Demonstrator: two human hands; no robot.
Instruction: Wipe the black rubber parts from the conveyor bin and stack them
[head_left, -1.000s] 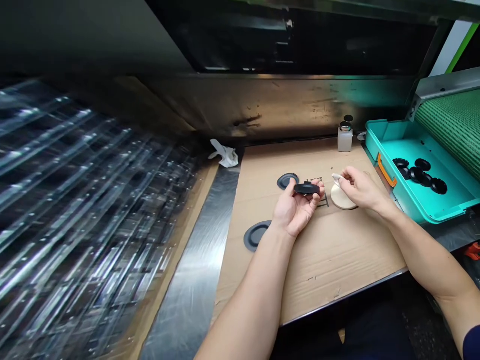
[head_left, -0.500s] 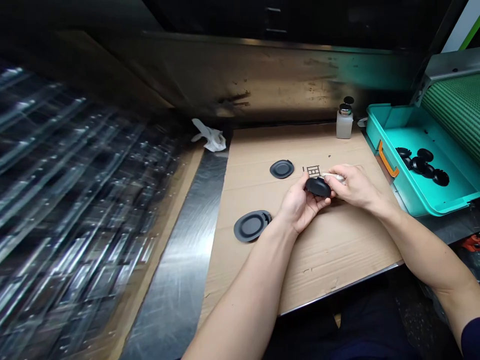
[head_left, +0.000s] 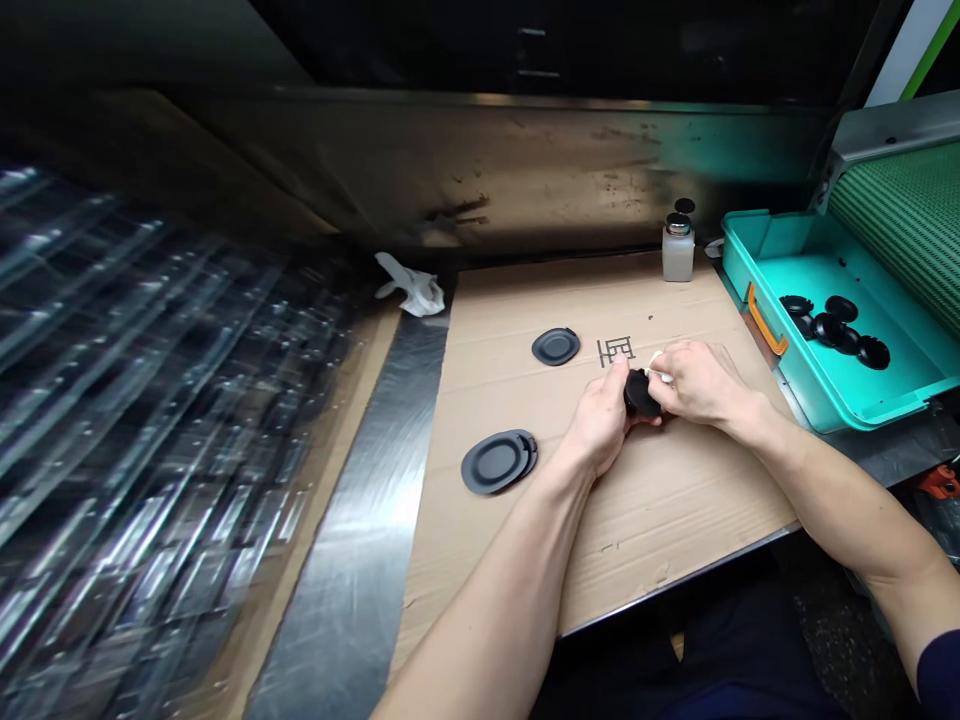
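My left hand [head_left: 602,415] grips a small round black part [head_left: 642,393] above the cardboard, with the part tilted toward my other hand. Pinched in my right hand [head_left: 694,380] is a white cloth or swab [head_left: 658,370], which meets the part's upper right edge. Most of the white item is hidden by my fingers. A dark oval cover [head_left: 556,346] lies flat behind my left hand. Nearer to me, on the left, two overlapping dark oval covers [head_left: 495,463] rest beside my left forearm.
A turquoise bin [head_left: 821,385] at right holds several black round parts [head_left: 828,328]. At the back of the cardboard [head_left: 675,520] stands a bottle [head_left: 678,255]. A white glove or cloth [head_left: 412,288] lies back left; blurred metal racks [head_left: 135,450] fill the left side.
The black part has been turned and tilted more upright in my left hand. My right hand has shifted slightly, still at its edge. The whole view has moved a little.
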